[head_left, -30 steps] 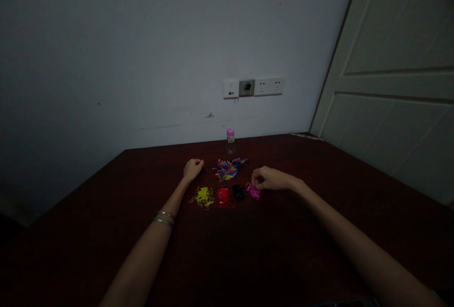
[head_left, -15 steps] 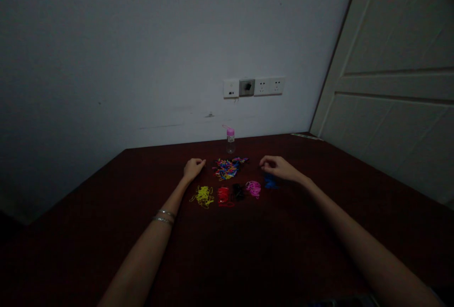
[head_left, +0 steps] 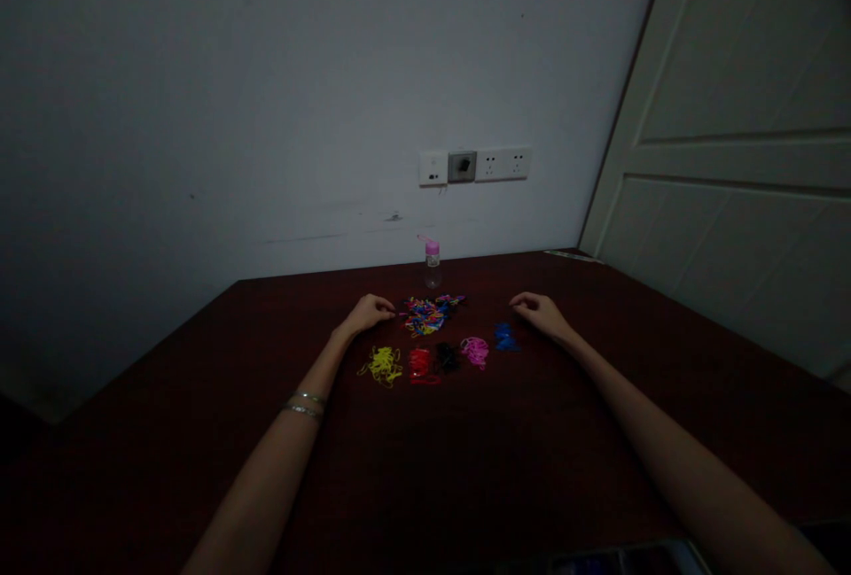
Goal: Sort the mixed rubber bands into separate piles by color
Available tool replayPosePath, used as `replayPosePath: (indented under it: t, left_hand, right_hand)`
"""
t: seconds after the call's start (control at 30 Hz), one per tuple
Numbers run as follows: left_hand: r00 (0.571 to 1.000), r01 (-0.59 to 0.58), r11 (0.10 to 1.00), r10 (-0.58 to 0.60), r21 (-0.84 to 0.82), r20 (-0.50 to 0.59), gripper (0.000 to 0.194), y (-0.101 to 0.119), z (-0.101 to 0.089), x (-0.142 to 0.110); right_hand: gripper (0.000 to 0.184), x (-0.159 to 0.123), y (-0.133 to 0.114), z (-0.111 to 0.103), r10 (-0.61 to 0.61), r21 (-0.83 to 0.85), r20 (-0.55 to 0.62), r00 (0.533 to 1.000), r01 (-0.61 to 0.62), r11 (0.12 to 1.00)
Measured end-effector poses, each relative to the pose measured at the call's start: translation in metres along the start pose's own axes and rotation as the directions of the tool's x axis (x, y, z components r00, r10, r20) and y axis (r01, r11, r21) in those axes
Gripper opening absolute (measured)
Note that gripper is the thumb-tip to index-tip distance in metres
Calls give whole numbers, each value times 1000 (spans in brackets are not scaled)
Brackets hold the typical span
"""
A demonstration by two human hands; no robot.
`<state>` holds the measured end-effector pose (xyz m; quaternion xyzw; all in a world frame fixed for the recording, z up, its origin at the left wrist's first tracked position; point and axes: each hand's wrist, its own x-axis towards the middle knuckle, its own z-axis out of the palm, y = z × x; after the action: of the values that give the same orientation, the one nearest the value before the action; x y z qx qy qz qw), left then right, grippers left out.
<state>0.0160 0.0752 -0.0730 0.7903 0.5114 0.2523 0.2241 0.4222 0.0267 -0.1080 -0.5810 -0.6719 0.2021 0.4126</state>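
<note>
Small mixed-colour elastic bands [head_left: 425, 316] lie in a heap on the dark red table. My left hand [head_left: 370, 313] is at the heap's left edge, its fingers curled together; anything in them is too small to make out. To the right of the heap, my right hand [head_left: 537, 313] rests with thumb and fingers drawn together, above and right of the blue bands [head_left: 505, 337]; what they pinch, if anything, cannot be seen. Sorted by colour in a row nearer me are yellow bands [head_left: 384, 366], red bands [head_left: 420, 364], black bands [head_left: 448, 357] and pink bands [head_left: 474, 351].
A clear bottle with a pink cap [head_left: 433, 263] stands behind the heap, near the wall. Sockets [head_left: 490, 165] are set in the wall above. A white panelled door [head_left: 737, 159] is at the right. Part of a dark, shiny object [head_left: 625, 560] shows at the bottom edge.
My right hand has moved right and away from the blue bands, which show more fully now. My left hand has shifted right, closer to the mixed heap.
</note>
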Motion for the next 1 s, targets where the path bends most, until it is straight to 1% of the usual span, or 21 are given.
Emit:
replayPosePath:
  t: [0.13,0.4,0.53,0.7,0.77,0.83,0.87,0.9,0.93,0.97,1.0]
  left_hand:
    - [1000,-20,997,22,81,-21,26,0,6,3]
    - [994,-71,985,82,159,-65,24,-5,15,4]
    - [993,-73,982,88,174,-82,20,-6,17,3]
    - [983,-81,984,105,160,-149,14,-5,20,1]
    - [970,-104,988,125,110,-210,12,-1,19,1]
    - [947,-110,994,104,-2,-305,11,7,17,3]
    - [935,-102,991,64,-89,-349,11,12,15,4]
    - [921,-82,976,-3,-202,-390,11,19,13,5]
    - [909,-61,942,-85,-330,-409,14,25,10,6]
    - [897,-48,885,-166,-463,-410,18,33,7,7]
    - [885,-52,806,-237,-590,-402,22,41,3,8]
  right_hand:
    - [29,-3,-5,0,3,-29,8,1000,-3,1000]
    - [27,-5,-8,1,-26,-74,28,999,28,997]
    - [27,-5,-9,2,-36,-72,39,999,39,997]
    - [25,-7,-11,2,-24,-69,43,999,27,997]
    - [25,-7,-11,2,-23,-61,48,999,26,998]
    - [25,-6,-11,2,-19,-53,54,998,22,998]
    - [25,-6,-11,2,-16,-51,57,998,19,999]
    - [25,-6,-11,2,-15,-49,59,998,18,999]
    - [25,-6,-11,2,-14,-49,59,998,17,999]
    - [24,-7,-12,2,-14,-51,59,998,17,999]
    - [24,-7,-12,2,-15,-54,59,998,18,998]
